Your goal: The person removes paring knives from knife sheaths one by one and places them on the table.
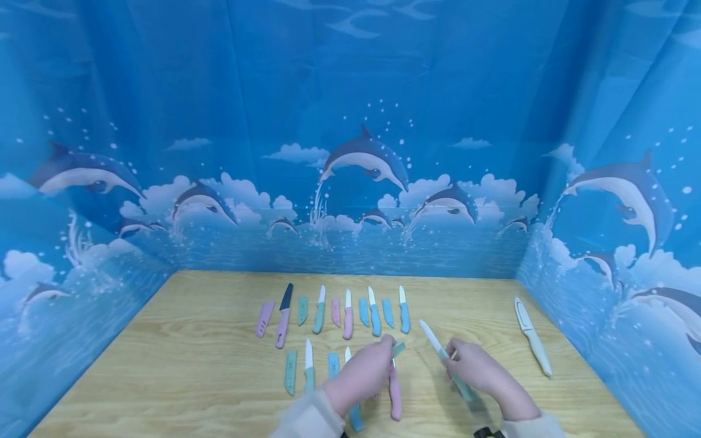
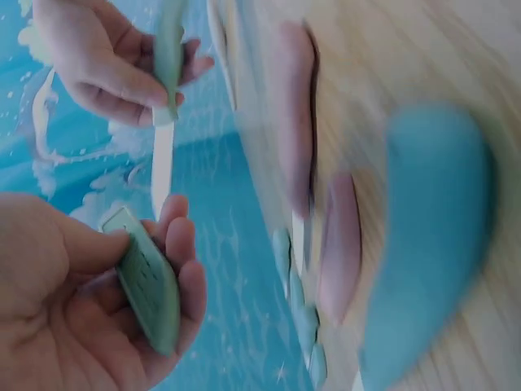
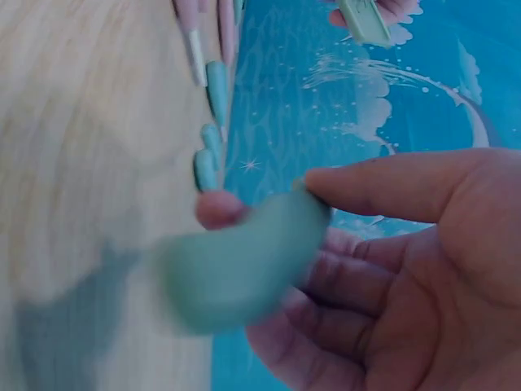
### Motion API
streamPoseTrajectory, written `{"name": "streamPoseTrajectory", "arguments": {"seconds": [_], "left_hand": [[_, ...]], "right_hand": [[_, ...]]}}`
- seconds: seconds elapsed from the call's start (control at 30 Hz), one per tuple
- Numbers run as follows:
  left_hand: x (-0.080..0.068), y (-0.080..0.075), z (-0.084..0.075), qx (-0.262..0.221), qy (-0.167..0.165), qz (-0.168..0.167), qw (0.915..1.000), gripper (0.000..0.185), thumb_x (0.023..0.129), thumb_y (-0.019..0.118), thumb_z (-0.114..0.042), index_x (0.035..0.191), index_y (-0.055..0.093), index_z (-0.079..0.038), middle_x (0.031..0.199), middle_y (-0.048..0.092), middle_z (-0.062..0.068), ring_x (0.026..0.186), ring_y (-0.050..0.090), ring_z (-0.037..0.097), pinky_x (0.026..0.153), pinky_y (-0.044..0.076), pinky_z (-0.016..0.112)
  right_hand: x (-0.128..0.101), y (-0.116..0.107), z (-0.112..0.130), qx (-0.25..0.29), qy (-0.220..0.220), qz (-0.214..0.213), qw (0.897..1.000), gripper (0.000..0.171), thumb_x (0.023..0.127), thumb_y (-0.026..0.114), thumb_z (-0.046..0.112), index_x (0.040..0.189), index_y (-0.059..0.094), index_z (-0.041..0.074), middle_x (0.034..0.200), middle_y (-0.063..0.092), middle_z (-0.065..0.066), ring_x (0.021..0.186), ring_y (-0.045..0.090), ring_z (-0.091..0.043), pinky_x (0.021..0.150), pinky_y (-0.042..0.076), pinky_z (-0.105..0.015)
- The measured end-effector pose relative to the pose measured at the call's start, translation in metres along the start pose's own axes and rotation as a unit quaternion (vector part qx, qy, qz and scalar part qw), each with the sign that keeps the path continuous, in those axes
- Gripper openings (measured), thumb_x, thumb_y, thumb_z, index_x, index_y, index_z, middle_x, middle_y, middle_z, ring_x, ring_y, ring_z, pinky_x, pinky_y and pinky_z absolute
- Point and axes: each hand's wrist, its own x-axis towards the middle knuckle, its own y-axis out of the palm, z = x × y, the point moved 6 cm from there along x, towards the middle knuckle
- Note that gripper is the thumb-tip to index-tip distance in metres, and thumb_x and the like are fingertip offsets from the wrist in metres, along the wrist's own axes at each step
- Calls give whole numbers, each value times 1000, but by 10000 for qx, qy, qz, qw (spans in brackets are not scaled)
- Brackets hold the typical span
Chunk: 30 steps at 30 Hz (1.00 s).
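Note:
My left hand (image 1: 372, 368) holds a small green knife sheath (image 2: 151, 285) between thumb and fingers. In my right hand (image 1: 472, 365) is a paring knife (image 2: 168, 61), pinched by its green handle, with the white blade (image 1: 429, 334) bare and pointing up and left toward the sheath. Blade and sheath are apart in the head view. Just beneath the left hand lies a pink-handled knife (image 1: 395, 395), its blade partly covered. A blue-handled knife (image 1: 356, 418) is mostly hidden by the left forearm, beside a blue sheath (image 1: 333, 364). The left wrist view also shows a pink sheath (image 2: 340, 252).
Across the wooden table (image 1: 208, 340) runs a back row of several knives with sheaths, including a black-bladed knife (image 1: 283, 316). A green knife (image 1: 309, 365) and green sheath (image 1: 290, 372) lie front left. One sheathed knife (image 1: 533, 337) lies far right. Blue dolphin curtains (image 1: 350, 73) enclose the table.

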Motion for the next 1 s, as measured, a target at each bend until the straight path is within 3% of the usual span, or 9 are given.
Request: {"name": "streamPoseTrajectory", "arguments": {"seconds": [0.17,0.3,0.43,0.6,0.73,0.83,1.0], "left_hand": [[17,7,-9,80,-366,-159,9992,24,94,59,-14,115,62,-4,88,66,2,79,64,14,70,54,24],[23,13,-15,284,-415,-184,9986,23,98,55,-24,110,67,-9,94,68,3,84,64,15,75,55,27],[26,16,-16,639,-468,-200,9967,23,95,59,-28,108,70,-13,97,65,1,93,61,17,83,53,31],[34,26,-13,242,-908,126,9955,23,91,64,-27,106,71,-11,99,67,2,94,64,18,86,53,33],[37,30,-12,-261,-1192,156,9924,16,90,66,-21,93,70,-6,81,68,4,75,65,17,71,54,29],[40,32,-12,-573,-1318,114,9896,14,90,66,-15,83,66,-3,66,59,3,59,56,14,57,49,26],[46,32,-12,-682,-1434,-62,9873,16,90,66,-14,80,62,-2,67,54,3,59,52,15,57,47,26]], "right_hand": [[6,4,-7,-156,174,58,9997,8,89,64,11,88,60,4,73,54,-3,61,48,-15,55,41,-26],[11,9,-11,-77,60,11,10000,11,86,68,11,84,61,4,70,55,-2,60,50,-14,54,43,-25],[14,14,-13,-41,55,56,10000,13,85,70,9,78,60,5,63,54,-2,55,52,-14,52,43,-24],[16,21,-24,154,479,309,9983,14,86,70,10,78,60,5,61,57,-4,53,54,-14,52,47,-26],[18,25,-33,189,637,404,9970,14,86,70,11,79,61,4,61,58,-4,51,55,-12,52,50,-25],[19,24,-36,43,710,320,9970,15,87,69,11,78,60,4,61,58,-4,51,55,-11,51,49,-24],[21,22,-37,-147,800,245,9964,17,88,68,13,75,59,5,59,59,-4,49,56,-11,49,48,-23]]}}
